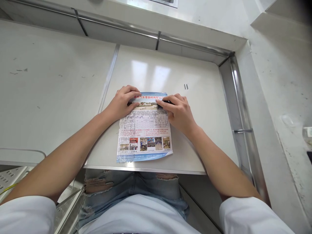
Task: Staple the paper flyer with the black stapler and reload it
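Note:
A printed flyer [143, 130] with red text, tables and small photos lies flat on the white table [200, 130]. My left hand [122, 103] rests on the flyer's upper left, fingers curled, pinching the paper's top edge. My right hand [177, 110] sits on the upper right, fingers closed around a small dark object [167, 102] pressed against the paper near the top. The two thumbs nearly meet over the flyer's picture strip.
Two small metal pieces [186, 86] lie beyond my right hand. A metal rail [240, 107] borders the table on the right and back. A perforated metal tray [12, 177] sits low at the left. My jeans [131, 188] show under the front edge.

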Action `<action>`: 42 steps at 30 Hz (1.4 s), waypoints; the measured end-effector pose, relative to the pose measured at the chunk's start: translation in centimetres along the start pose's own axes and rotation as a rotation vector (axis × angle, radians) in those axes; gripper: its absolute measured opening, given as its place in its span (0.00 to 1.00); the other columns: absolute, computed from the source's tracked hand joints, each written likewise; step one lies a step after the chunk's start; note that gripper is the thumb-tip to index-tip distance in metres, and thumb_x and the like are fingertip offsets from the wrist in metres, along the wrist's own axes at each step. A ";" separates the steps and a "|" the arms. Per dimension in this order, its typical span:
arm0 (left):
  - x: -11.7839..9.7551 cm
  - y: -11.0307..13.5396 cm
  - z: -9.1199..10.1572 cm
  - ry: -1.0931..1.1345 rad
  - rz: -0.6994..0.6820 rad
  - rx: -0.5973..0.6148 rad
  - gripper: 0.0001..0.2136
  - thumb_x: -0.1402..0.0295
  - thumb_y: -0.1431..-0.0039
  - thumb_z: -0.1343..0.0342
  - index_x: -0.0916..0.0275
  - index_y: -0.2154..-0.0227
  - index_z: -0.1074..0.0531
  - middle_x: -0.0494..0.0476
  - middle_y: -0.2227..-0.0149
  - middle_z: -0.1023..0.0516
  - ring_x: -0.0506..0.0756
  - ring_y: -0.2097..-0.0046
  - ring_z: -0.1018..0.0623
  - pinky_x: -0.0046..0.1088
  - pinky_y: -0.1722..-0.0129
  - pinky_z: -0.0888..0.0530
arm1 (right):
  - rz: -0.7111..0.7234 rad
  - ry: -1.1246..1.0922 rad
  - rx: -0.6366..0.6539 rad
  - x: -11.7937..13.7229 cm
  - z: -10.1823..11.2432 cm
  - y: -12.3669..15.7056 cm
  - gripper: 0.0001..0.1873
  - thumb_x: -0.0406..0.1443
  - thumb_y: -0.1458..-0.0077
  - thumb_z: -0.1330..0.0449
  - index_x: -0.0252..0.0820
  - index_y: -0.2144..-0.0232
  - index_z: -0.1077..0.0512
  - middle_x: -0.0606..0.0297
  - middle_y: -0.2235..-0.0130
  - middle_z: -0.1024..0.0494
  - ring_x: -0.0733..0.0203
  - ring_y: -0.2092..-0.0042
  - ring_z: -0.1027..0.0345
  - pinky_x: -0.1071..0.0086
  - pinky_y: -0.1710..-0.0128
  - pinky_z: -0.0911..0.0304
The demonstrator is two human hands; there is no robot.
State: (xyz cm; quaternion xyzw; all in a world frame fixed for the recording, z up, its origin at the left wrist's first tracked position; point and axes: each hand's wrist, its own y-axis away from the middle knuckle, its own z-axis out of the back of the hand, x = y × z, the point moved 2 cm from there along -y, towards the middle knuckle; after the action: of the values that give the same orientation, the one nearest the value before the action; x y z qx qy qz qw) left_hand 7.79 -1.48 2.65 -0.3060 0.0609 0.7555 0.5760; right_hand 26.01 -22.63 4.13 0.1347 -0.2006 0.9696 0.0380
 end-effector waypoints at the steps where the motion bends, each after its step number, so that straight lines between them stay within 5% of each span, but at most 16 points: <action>1: 0.0 0.0 0.0 0.000 0.003 0.001 0.14 0.68 0.33 0.41 0.57 0.46 0.21 0.62 0.41 0.23 0.65 0.40 0.24 0.52 0.37 0.27 | -0.010 0.008 0.004 0.1 0.0 0.0 0.37 0.20 0.41 0.45 0.58 0.39 0.22 0.60 0.48 0.18 0.46 0.47 0.31 0.50 0.49 0.38; 26: 0.2 0.0 -0.3 0.008 0.015 -0.006 0.14 0.69 0.34 0.40 0.57 0.47 0.20 0.62 0.42 0.23 0.65 0.40 0.25 0.53 0.38 0.27 | -0.094 0.223 0.211 2.4 -0.3 -0.8 0.32 0.24 0.41 0.41 0.54 0.39 0.24 0.55 0.44 0.21 0.46 0.47 0.30 0.53 0.48 0.48; 36: -0.2 0.0 0.2 -0.002 0.052 0.006 0.13 0.67 0.34 0.40 0.56 0.48 0.19 0.62 0.41 0.22 0.65 0.40 0.24 0.53 0.37 0.27 | -0.064 0.096 0.091 1.6 -0.6 -0.4 0.34 0.22 0.43 0.43 0.56 0.40 0.24 0.58 0.47 0.19 0.47 0.49 0.28 0.51 0.47 0.43; 42: 0.0 0.1 0.2 -0.006 0.029 0.010 0.12 0.66 0.33 0.41 0.57 0.50 0.18 0.62 0.39 0.23 0.65 0.39 0.24 0.52 0.36 0.27 | -0.038 -0.075 0.047 0.2 0.7 -0.6 0.28 0.28 0.35 0.46 0.49 0.36 0.30 0.54 0.45 0.20 0.46 0.47 0.29 0.53 0.48 0.36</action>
State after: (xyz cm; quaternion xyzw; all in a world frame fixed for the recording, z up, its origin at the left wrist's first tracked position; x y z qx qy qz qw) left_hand 7.69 -1.46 2.79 -0.2999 0.0673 0.7645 0.5666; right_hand 26.04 -22.31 5.02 0.1756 -0.1766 0.9674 0.0459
